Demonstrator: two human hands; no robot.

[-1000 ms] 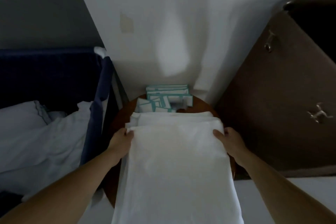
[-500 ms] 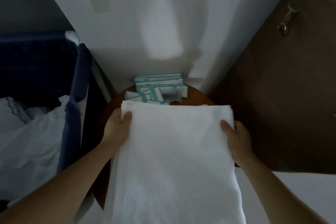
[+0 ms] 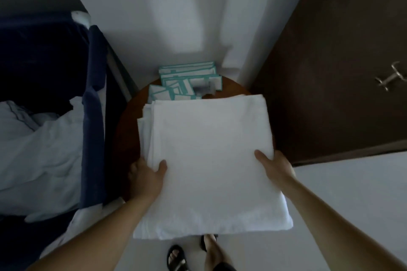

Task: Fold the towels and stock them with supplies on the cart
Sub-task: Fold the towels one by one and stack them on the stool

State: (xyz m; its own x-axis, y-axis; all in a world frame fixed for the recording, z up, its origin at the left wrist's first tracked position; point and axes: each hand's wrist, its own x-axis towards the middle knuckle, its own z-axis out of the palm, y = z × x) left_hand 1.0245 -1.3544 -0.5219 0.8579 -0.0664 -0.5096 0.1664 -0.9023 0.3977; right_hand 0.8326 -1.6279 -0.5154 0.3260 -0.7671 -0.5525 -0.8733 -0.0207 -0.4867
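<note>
A folded white towel [image 3: 209, 160] lies on a round brown table [image 3: 127, 138], over other white folded cloth whose edges show at its left. My left hand [image 3: 145, 178] grips the towel's left side, thumb on top and fingers underneath. On the towel's right side my right hand [image 3: 273, 169] holds it the same way. Behind the towel, white packets with teal edges [image 3: 187, 81] are stacked at the table's far side.
A dark blue laundry cart [image 3: 92, 116] with crumpled white linen [image 3: 37, 149] stands at the left. A white wall corner is straight ahead. A dark brown door with metal handles [image 3: 389, 77] is on the right. My sandalled feet [image 3: 189, 253] stand on the pale floor.
The towel's hanging part has been folded up, so it now lies as a shorter rectangle. Both hands slid back from its far corners to its near sides. The view tilted down.
</note>
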